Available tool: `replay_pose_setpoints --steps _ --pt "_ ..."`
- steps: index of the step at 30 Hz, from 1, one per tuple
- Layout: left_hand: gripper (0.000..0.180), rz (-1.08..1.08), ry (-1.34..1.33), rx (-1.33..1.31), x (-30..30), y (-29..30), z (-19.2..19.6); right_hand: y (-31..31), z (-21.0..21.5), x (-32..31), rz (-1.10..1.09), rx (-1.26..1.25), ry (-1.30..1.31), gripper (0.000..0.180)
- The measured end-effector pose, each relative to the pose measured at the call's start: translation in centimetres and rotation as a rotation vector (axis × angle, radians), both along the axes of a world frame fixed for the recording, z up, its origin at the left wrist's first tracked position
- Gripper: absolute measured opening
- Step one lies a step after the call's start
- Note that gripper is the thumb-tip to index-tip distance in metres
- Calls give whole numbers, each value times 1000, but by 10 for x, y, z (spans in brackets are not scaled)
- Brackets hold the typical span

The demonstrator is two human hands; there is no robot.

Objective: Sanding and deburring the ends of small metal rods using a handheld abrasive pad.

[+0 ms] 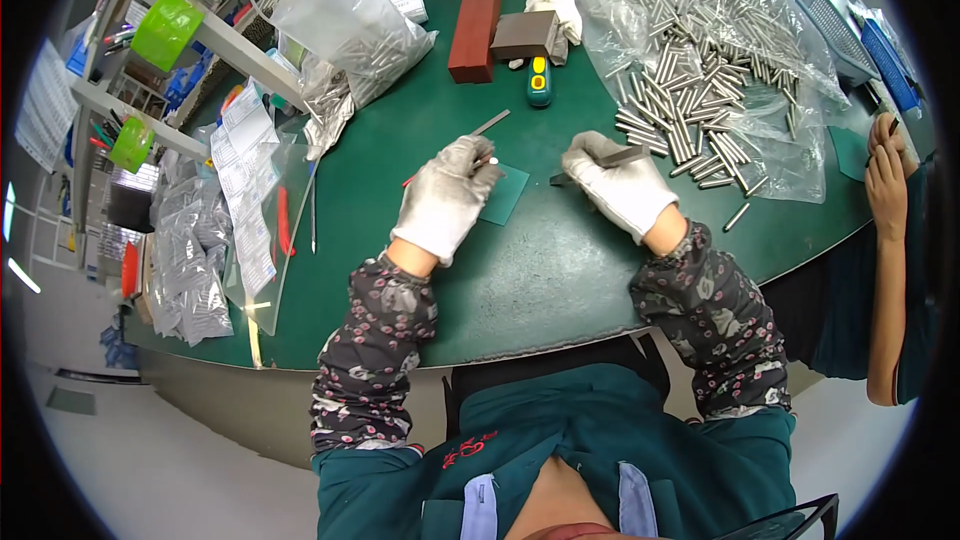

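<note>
My left hand point(438, 198), in a white work glove, is closed with its fingertips pinched together over the green table. What it pinches is too small to make out. A thin grey metal strip point(491, 122) shows just beyond its fingers, and a small green square sheet point(507, 194) lies beside them. My right hand point(622, 185), also gloved, is closed around a flat grey metal bar point(626, 155), much of it hidden by the fingers. Just beyond this hand, many short steel pins point(685, 105) lie heaped on clear plastic point(800, 165).
A single pin point(737, 217) lies apart at right. Farther back are a reddish-brown block point(476, 25), a grey block point(524, 35) and a teal-yellow tool point(539, 82). A bag of pins point(375, 50) stands back left; red-handled pliers point(284, 220) lie left. A co-worker's arm point(886, 240) rests at right.
</note>
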State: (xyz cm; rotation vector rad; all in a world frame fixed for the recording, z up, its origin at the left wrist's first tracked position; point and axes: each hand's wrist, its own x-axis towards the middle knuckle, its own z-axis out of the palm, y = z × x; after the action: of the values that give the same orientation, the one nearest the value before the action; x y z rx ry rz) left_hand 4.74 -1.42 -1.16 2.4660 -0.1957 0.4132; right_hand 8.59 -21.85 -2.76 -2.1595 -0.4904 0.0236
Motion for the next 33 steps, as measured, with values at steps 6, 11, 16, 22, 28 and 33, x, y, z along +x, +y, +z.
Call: replay_pose_setpoints --steps 6,11,16,22,28,33 --pt "21 -197 -12 160 7 9 -14 -4 14 -12 207 556 546 18" --pt "18 -300 32 51 10 16 -19 5 -7 -11 283 636 503 21" --pt "17 -274 53 79 11 15 -15 10 4 -10 230 589 503 17" --pt "16 -288 53 51 12 19 -18 19 3 -11 193 634 449 12" --pt "14 -266 71 59 12 13 -16 17 -6 -9 200 688 463 12" --pt "13 -253 74 68 12 14 -14 21 -8 -7 214 687 453 12"
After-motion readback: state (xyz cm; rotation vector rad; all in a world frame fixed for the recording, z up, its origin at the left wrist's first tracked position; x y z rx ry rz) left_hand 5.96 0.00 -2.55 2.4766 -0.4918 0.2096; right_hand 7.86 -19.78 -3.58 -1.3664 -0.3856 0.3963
